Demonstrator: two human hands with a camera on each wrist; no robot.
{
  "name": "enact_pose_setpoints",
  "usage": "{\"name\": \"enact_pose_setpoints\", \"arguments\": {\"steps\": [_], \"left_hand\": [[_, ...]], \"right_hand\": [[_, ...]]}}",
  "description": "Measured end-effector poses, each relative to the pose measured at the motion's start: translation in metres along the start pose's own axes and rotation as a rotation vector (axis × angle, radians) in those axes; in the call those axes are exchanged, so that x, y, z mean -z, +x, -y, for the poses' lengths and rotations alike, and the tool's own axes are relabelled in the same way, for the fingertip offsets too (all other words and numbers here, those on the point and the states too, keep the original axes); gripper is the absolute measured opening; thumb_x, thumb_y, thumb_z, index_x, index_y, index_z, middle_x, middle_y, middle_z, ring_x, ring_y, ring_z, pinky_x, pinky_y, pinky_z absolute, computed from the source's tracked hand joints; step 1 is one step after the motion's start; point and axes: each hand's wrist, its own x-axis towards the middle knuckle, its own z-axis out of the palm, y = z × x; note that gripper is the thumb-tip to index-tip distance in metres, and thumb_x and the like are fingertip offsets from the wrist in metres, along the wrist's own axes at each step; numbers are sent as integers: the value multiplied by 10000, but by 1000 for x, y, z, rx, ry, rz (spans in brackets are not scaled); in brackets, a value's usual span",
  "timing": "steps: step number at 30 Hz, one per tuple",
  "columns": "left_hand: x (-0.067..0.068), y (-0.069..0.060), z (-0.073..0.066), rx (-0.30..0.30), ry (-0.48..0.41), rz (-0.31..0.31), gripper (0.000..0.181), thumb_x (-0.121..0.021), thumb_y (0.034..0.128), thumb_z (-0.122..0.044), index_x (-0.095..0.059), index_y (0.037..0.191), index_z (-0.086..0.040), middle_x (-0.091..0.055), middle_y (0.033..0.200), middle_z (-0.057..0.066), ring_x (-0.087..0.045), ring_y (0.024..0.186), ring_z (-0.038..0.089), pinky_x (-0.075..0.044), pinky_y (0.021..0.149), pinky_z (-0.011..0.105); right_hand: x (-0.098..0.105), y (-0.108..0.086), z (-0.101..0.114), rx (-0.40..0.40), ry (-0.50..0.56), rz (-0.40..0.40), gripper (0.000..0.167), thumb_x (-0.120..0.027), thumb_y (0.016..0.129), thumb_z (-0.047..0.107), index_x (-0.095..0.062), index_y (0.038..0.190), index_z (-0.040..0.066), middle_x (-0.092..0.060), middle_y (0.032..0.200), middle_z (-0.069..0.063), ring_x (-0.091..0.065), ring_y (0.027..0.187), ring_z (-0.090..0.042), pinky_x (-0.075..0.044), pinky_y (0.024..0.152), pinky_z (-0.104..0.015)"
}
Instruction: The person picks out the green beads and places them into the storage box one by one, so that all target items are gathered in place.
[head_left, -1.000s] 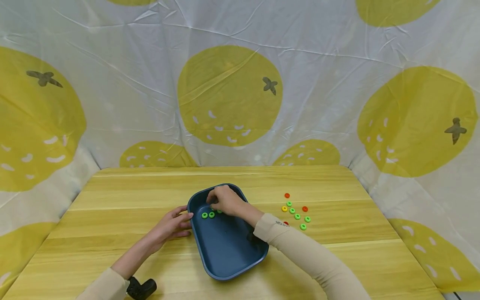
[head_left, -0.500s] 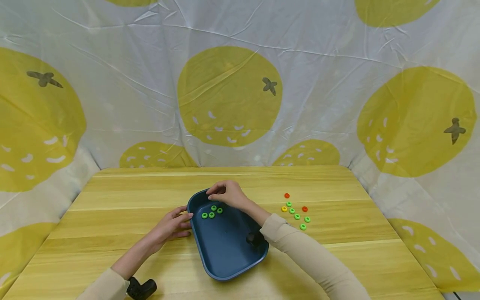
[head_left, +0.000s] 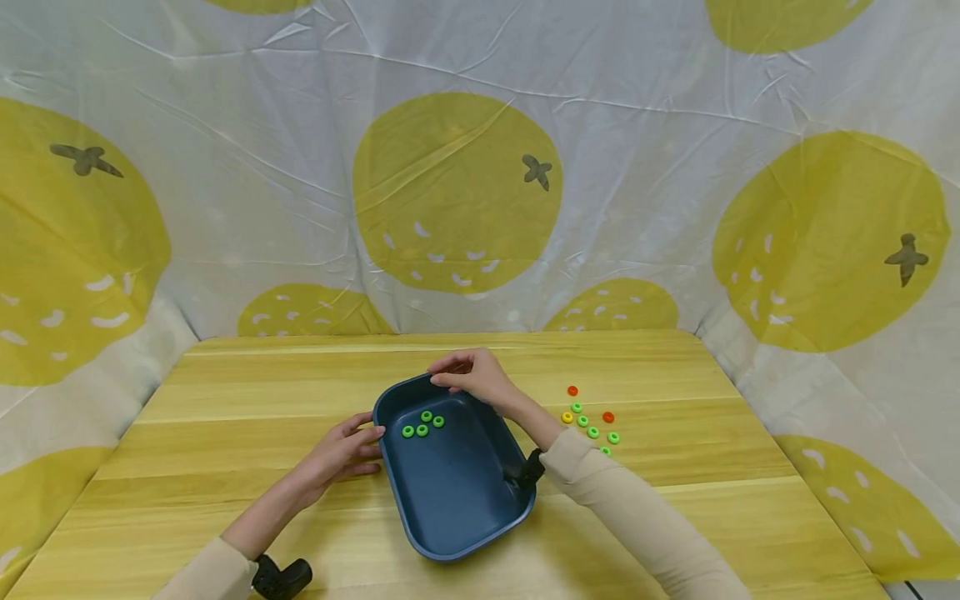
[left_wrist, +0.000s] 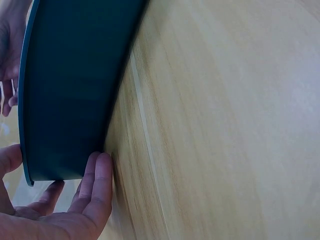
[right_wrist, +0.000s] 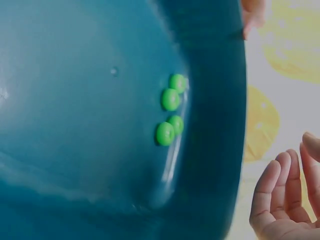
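Observation:
The dark blue tray (head_left: 457, 483) stands at an angle on the table, with several green rings (head_left: 422, 431) grouped near its far left corner. My left hand (head_left: 341, 454) touches the tray's left side, its thumb at the rim and fingertips low against the outer wall (left_wrist: 75, 90) in the left wrist view. Over the tray's far rim is my right hand (head_left: 480, 382), fingers loosely bent. In the right wrist view that hand (right_wrist: 290, 200) is beyond the tray wall (right_wrist: 215, 120), thumb apart from the fingers, nothing visible between them.
Right of the tray, loose green rings (head_left: 593, 432), red rings (head_left: 608, 417) and a yellow ring (head_left: 567, 417) lie on the wooden table (head_left: 262, 392). A fruit-patterned cloth (head_left: 637, 208) hangs behind. Black devices are on the left wrist (head_left: 281, 577) and the right wrist (head_left: 528, 471).
My right hand has risen from the green rings inside the tray and moved back and right to the far rim, uncovering several rings. The left hand stays at the tray's side.

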Motion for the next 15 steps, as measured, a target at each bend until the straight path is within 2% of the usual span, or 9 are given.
{"name": "enact_pose_setpoints", "arguments": {"steps": [3, 7, 9, 15], "left_hand": [[0, 0, 1, 2, -6, -9, 624, -504, 960, -323, -264, 1435, 3, -618, 1207, 218, -655, 1026, 219, -549, 882, 381], [0, 1, 1, -1, -7, -7, 634, -509, 955, -328, -260, 1435, 4, -621, 1203, 218, -657, 1018, 203, -550, 878, 375], [0, 1, 1, 1, -10, -9, 633, -513, 954, -326, -263, 1434, 3, -626, 1196, 211, -658, 1015, 203, -552, 875, 373], [0, 1, 2, -7, -10, 12, 656, -500, 963, -320, -220, 1446, 23, -622, 1201, 210, -651, 1036, 231, -547, 883, 396]], "right_hand": [[8, -5, 1, 1, 30, -3, 284, -679, 855, 155, -676, 1098, 8, -671, 1109, -194, -660, 920, -302, -557, 815, -453], [21, -12, 2, 2, 43, -7, 294, -672, 861, 163, -667, 1108, 3, -650, 1144, -213, -613, 1005, -407, -558, 826, -433], [27, -15, 1, -3, 41, -13, 299, -670, 863, 170, -665, 1113, 6, -654, 1138, -204, -607, 1011, -416, -557, 825, -430], [43, -25, -4, -32, 51, -42, 284, -675, 859, 169, -672, 1104, 25, -683, 1099, -155, -616, 1007, -399, -512, 873, -533]]}}
